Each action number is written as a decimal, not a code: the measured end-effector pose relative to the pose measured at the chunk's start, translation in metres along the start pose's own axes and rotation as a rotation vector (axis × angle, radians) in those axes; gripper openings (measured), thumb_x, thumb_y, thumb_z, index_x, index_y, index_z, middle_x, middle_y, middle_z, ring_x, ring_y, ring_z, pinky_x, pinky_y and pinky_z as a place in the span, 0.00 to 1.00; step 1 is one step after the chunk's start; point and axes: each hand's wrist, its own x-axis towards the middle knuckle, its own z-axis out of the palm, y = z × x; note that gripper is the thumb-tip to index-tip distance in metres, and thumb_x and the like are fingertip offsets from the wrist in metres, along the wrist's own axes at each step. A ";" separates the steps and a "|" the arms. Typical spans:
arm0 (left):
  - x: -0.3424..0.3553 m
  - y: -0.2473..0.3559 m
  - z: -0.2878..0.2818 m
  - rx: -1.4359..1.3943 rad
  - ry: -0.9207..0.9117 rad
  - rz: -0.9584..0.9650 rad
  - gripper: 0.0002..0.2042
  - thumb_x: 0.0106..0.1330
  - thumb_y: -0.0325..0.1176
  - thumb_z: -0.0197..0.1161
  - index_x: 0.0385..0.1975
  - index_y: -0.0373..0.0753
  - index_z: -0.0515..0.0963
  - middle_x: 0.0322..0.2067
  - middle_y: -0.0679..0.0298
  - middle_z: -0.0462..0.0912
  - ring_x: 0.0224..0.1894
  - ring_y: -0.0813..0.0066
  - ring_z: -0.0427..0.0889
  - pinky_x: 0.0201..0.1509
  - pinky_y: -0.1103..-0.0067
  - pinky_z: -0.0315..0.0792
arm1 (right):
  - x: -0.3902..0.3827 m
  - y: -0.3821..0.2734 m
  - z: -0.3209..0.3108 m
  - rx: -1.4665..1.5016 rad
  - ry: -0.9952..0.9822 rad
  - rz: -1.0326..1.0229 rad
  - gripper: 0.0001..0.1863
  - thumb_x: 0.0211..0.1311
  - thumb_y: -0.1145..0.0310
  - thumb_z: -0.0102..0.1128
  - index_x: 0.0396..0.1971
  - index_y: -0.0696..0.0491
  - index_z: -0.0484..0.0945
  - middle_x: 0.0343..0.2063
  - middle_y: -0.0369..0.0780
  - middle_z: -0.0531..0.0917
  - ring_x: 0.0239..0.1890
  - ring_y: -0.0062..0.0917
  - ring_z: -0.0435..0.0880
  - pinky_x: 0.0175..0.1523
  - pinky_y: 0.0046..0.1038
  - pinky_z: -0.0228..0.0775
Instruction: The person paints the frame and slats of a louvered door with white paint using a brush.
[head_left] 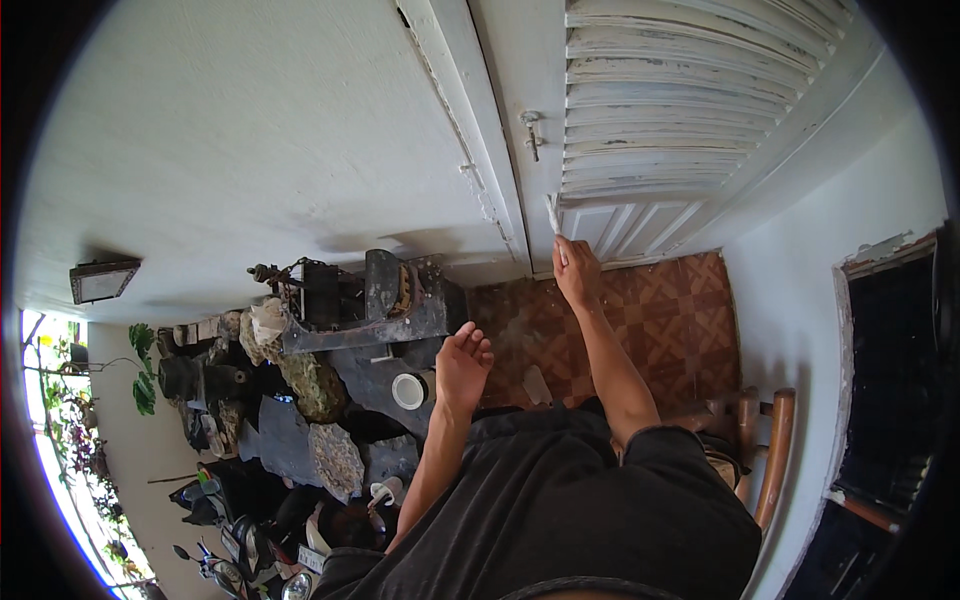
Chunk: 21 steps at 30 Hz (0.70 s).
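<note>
**A:** Holding that white scraper-like tool (pixel 553 214) pretty tight, aren't you? Your right hand (pixel 576 270) is curled shut around its handle, and the tip sits against the lower corner of the white louvred door (pixel 680 110), right where the slats end and the bottom panel starts.

**B:** Yep — and your left hand (pixel 463 362) is doing nothing much. Fingers loosely spread, palm half open, nothing in it. It hangs in the air over the edge of the dark cluttered bench (pixel 390 325), not touching anything I can see.

**A:** What's nearest to that hand?

**B:** A white round tub (pixel 408 391), just beside your wrist, down among the dark stuff. Rocks (pixel 318 385) and a rusty metal piece (pixel 385 285) are piled further along.

**A:** And around the door?

**B:** A small metal latch (pixel 532 132) on the door frame, well above the tool. Brown patterned tile floor (pixel 680 310) runs up to the door's bottom edge — a wooden chair (pixel 775 450) stands by your right elbow, near the white wall (pixel 830 220).
</note>
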 end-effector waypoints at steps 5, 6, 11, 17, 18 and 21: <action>-0.003 -0.001 -0.005 -0.015 -0.010 -0.015 0.13 0.71 0.34 0.48 0.51 0.38 0.72 0.40 0.66 0.77 0.41 0.72 0.76 0.45 0.76 0.71 | 0.039 -0.026 -0.017 0.049 0.075 -0.051 0.13 0.56 0.76 0.67 0.43 0.53 0.81 0.27 0.39 0.83 0.33 0.33 0.82 0.37 0.32 0.76; -0.003 -0.002 -0.004 -0.017 -0.009 -0.020 0.13 0.71 0.34 0.48 0.51 0.38 0.72 0.40 0.66 0.77 0.41 0.72 0.76 0.45 0.76 0.71 | 0.056 -0.030 -0.022 0.066 0.178 -0.082 0.13 0.56 0.77 0.68 0.43 0.53 0.81 0.27 0.39 0.83 0.33 0.34 0.82 0.37 0.32 0.76; -0.004 0.000 0.007 -0.045 0.010 -0.029 0.09 0.69 0.32 0.52 0.46 0.41 0.74 0.36 0.67 0.77 0.39 0.73 0.75 0.43 0.77 0.69 | 0.117 -0.053 -0.046 0.137 0.387 -0.143 0.14 0.56 0.78 0.68 0.44 0.54 0.82 0.29 0.41 0.83 0.33 0.35 0.81 0.37 0.33 0.75; -0.004 0.001 0.007 -0.026 0.028 -0.035 0.09 0.68 0.31 0.53 0.46 0.41 0.74 0.36 0.67 0.78 0.39 0.73 0.76 0.43 0.76 0.70 | 0.137 -0.070 -0.063 0.182 0.541 -0.325 0.15 0.58 0.82 0.63 0.47 0.57 0.80 0.30 0.42 0.83 0.34 0.35 0.82 0.39 0.33 0.75; -0.005 0.001 0.005 -0.027 0.033 -0.033 0.09 0.68 0.31 0.53 0.46 0.41 0.74 0.36 0.67 0.78 0.39 0.73 0.76 0.43 0.76 0.70 | 0.132 -0.066 -0.057 0.186 0.539 -0.323 0.15 0.58 0.82 0.63 0.47 0.57 0.80 0.30 0.42 0.83 0.34 0.35 0.82 0.39 0.33 0.75; -0.005 0.003 0.002 -0.031 0.036 -0.039 0.09 0.68 0.31 0.53 0.45 0.41 0.75 0.36 0.67 0.78 0.39 0.73 0.77 0.43 0.76 0.70 | 0.096 -0.034 -0.025 0.144 0.367 -0.248 0.18 0.55 0.80 0.66 0.47 0.57 0.80 0.30 0.40 0.84 0.33 0.34 0.82 0.37 0.32 0.77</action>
